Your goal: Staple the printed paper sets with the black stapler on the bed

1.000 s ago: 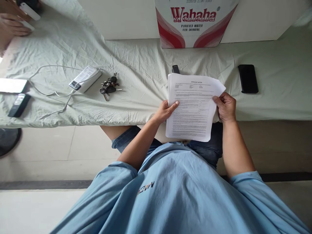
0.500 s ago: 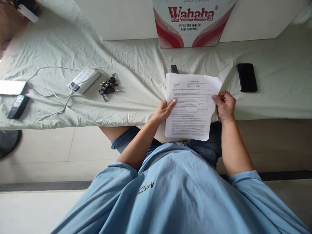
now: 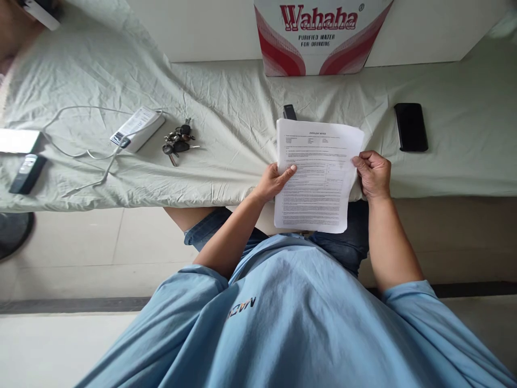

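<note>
you grip the papers [image 3: 315, 196] at their left edge with your left hand [image 3: 275, 182] and pinch their right edge with your right hand [image 3: 374, 175], holding them over the cloth-covered table's [image 3: 234, 156] near edge, between the keys [image 3: 180, 141] and the black phone [image 3: 411, 127].

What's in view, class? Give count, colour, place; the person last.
papers: 1 stack, white, centre
phone: 1, black, right
carton: 1, red-white, top
panel: 1+, white, beside carton
small object: 1, black, beyond papers
keys: 1 bunch, dark, left
slim box: 1, white, left
cable: 1+, white, left
device: 1, black, far left
flat object: 1, white, left edge
blurred object: 1, dark-white, top left
round object: 1, dark, lower left
cloth: 1, pale green, tabletop
shirt: 1, blue, bottom
shorts: 1, blue, near papers
left hand: 1, bare, on papers
right hand: 1, bare, on papers
</note>
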`<state>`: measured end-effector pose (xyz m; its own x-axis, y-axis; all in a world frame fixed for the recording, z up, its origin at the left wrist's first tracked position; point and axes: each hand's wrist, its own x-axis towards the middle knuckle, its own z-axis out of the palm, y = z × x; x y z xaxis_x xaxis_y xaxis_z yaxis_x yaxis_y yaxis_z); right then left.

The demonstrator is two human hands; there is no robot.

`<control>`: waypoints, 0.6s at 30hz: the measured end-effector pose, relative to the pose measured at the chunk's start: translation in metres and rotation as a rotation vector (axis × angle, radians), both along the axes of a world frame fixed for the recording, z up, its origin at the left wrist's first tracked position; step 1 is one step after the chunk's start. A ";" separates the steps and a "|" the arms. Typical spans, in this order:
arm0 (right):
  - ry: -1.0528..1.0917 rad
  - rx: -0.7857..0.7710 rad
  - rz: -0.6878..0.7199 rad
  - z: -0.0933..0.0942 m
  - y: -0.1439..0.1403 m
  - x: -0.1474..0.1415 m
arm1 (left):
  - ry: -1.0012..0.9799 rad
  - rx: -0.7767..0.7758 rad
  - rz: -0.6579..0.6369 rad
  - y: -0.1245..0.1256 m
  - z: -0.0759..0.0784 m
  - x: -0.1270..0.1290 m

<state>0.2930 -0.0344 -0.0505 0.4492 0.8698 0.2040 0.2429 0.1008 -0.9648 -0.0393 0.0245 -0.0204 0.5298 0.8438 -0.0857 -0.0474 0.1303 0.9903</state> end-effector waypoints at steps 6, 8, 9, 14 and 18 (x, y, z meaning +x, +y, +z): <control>-0.018 0.000 0.020 0.003 0.003 -0.004 | 0.000 0.014 0.002 0.002 -0.004 0.002; -0.015 0.022 0.000 0.008 0.002 -0.007 | -0.010 0.008 0.032 0.002 -0.005 0.003; -0.021 0.032 -0.010 0.013 -0.001 -0.008 | -0.024 -0.009 0.058 0.002 -0.006 0.004; -0.097 0.011 -0.057 0.040 -0.051 -0.006 | -0.197 -0.153 0.253 -0.004 -0.011 0.007; 0.015 -0.052 -0.047 0.043 -0.114 -0.010 | -0.286 -0.158 0.312 -0.006 -0.012 0.015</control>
